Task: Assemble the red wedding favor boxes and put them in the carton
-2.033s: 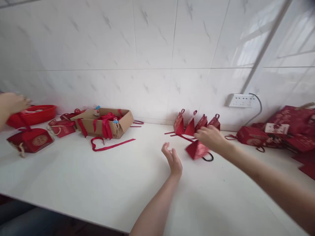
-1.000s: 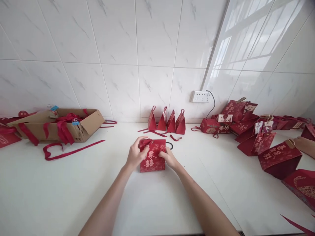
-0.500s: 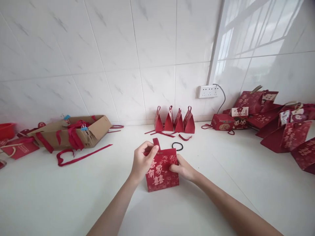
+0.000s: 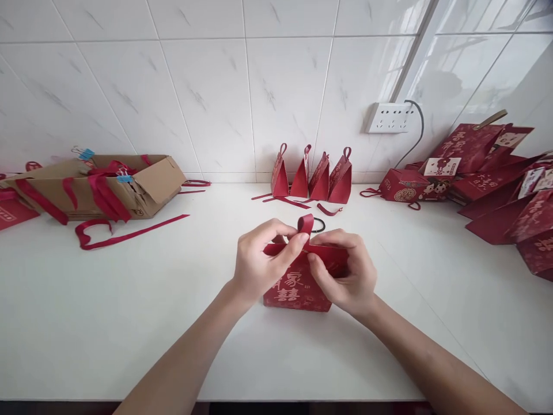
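A small red paper gift box [image 4: 298,291] with gold characters stands on the white counter [image 4: 129,311] right in front of me. My left hand [image 4: 263,259] pinches its top edge beside the upright red tab. My right hand [image 4: 343,271] grips the top edge from the right side, fingers curled over it. Both hands are closed on the box. A black hair tie [image 4: 318,223] lies just behind it.
A row of folded red triangular boxes [image 4: 311,176] stands against the tiled wall. A cardboard box with red ribbons [image 4: 97,185] sits at the left, a loose ribbon [image 4: 125,233] before it. Red gift bags [image 4: 492,178] pile up at the right, below a wall socket [image 4: 391,117].
My right hand went from the box's side up to its top edge. The box now sits lower, with both hands closed on its top. The camera has tilted down and closer.
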Tool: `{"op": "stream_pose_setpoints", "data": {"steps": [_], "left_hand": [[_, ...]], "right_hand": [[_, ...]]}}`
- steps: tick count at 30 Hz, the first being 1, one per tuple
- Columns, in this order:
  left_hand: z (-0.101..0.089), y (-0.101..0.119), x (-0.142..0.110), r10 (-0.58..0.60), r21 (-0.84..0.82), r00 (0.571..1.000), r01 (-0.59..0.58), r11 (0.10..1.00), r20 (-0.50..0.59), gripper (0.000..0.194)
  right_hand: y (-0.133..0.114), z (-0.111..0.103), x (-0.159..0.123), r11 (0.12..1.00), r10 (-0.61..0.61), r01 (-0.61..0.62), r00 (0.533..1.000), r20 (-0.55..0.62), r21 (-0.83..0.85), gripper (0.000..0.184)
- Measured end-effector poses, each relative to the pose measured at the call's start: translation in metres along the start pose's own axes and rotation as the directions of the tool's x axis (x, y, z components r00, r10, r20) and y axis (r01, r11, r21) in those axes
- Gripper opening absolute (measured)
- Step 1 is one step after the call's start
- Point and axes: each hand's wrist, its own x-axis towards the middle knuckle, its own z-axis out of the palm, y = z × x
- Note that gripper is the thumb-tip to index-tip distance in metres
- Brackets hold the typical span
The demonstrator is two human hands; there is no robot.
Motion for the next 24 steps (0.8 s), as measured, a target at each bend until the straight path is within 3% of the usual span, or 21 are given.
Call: {"op": "stream_pose_setpoints", "data": {"steps": [3,11,17,22,24], "left_hand": [[0.0031,0.0002,-0.0024,0.013,0.016,1.0,-0.012,1.0,-0.029,0.02],[0.0047,0.0019,-0.0051,-0.026,0.082,0.998,0.03,0.996,-0.055,0.023],[0.0054,-0.0015,-0.0042,0.049,0.11,0.997,-0.042,0.993,-0.06,0.02],[0.0038,-0.0031,-0.0035,-0.058,0.055,0.998,0.059,0.997,-0.017,0.019],[-0.0008,-0.0048,-0.0018,-0.109,-0.035,0.992,0.112,0.993,0.07,0.02]], "right_hand": [[0.0004,0.0,0.0028,0.999,-0.036,0.036,0.999,0.024,-0.025,0.024],[-0.0043,0.0008,-0.0009,0.987,0.155,-0.154,0.988,-0.002,0.053,0.014],[-0.009,-0.0027,0.0029,0.87,0.473,-0.482,0.875,0.103,0.105,0.005],[-0.0078,-0.0027,0.0041,0.882,0.437,-0.449,0.893,0.11,0.139,0.01],[-0.007,-0.0024,0.0046,0.854,0.483,-0.496,0.868,0.118,0.154,0.005]]}}
